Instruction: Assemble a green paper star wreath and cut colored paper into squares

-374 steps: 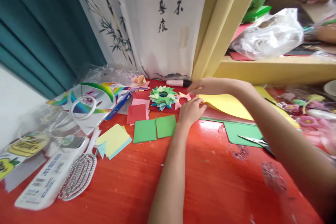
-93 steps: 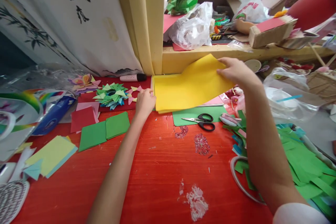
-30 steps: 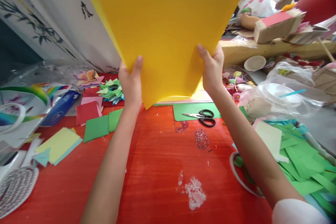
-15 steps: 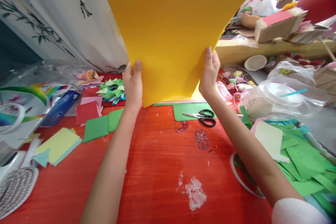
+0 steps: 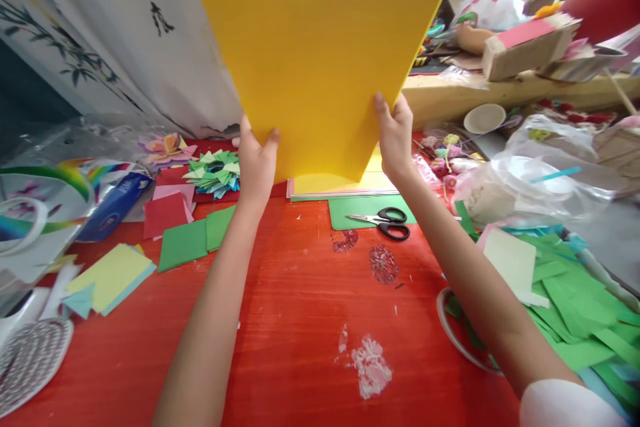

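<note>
A large yellow paper sheet [image 5: 320, 47] is held upright above the red table [image 5: 300, 320], filling the upper middle of the view. My left hand [image 5: 256, 161] grips its lower left edge, thumb on the front. My right hand [image 5: 395, 137] grips its lower right edge. Below the sheet lies a stack of yellow and pink paper [image 5: 340, 185] on a green sheet [image 5: 365, 210]. Black-handled scissors [image 5: 385, 223] rest on that green sheet, just under my right wrist.
Green and red paper squares [image 5: 193, 240], a folded paper wreath [image 5: 215, 170] and a blue packet [image 5: 113, 207] lie at the left. Green scraps [image 5: 570, 293] and plastic bags [image 5: 540, 180] crowd the right. A cluttered yellow shelf [image 5: 480, 90] runs behind.
The yellow sheet was lifted off the stack and stood upright in both hands. In the last second it tilted and rose slightly, uncovering the paper stack beneath it.
</note>
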`<state>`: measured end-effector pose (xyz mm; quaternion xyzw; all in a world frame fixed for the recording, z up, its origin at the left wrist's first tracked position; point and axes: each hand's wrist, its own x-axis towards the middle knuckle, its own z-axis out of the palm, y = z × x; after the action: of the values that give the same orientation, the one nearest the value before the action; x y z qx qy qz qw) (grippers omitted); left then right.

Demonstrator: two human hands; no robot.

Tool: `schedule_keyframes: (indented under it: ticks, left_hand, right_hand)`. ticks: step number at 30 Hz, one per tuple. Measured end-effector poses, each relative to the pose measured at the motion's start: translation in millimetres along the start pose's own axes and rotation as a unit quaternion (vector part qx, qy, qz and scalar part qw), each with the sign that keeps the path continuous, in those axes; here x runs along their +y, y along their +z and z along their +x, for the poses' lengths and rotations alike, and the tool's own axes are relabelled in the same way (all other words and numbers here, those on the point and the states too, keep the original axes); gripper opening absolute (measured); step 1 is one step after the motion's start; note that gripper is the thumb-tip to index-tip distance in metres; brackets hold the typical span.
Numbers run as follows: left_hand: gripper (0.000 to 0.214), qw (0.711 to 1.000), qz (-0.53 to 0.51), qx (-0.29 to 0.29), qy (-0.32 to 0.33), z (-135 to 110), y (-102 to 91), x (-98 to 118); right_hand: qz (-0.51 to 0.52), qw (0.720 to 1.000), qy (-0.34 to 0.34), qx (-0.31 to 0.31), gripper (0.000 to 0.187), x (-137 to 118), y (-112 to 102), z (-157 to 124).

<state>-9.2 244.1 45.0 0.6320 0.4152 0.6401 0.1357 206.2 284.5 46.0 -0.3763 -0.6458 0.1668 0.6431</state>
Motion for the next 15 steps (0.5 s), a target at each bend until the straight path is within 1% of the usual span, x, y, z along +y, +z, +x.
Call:
schedule_keyframes:
  ticks: [3,6,11,13,15]
  left_hand:
    - [0.035,1.000,-0.005,-0.002,-0.007,-0.6,-1.2,-2.7]
    - [0.034,1.000,-0.024,-0.001,0.000,-2.6,-2.5,-10.3]
    - [0.034,0.996,-0.053,-0.033,-0.062,-11.1,-1.9,-35.4]
    - [0.034,0.995,-0.047,-0.048,-0.070,-12.4,-1.1,-36.5]
    - [0.033,0.995,-0.058,-0.051,-0.061,-9.9,-1.0,-28.1]
  right_hand:
    - [-0.017,1.000,0.014,-0.009,0.048,1.6,-0.6,-0.1]
    - [-0.019,1.000,0.007,-0.015,0.047,1.2,-2.2,0.4]
    - [-0.045,0.997,0.015,-0.054,0.047,12.9,-0.9,-2.4]
    - [-0.059,0.997,0.017,-0.050,0.047,12.7,-1.4,-1.9]
    - [-0.089,0.993,0.010,-0.072,0.045,2.0,-5.1,1.4]
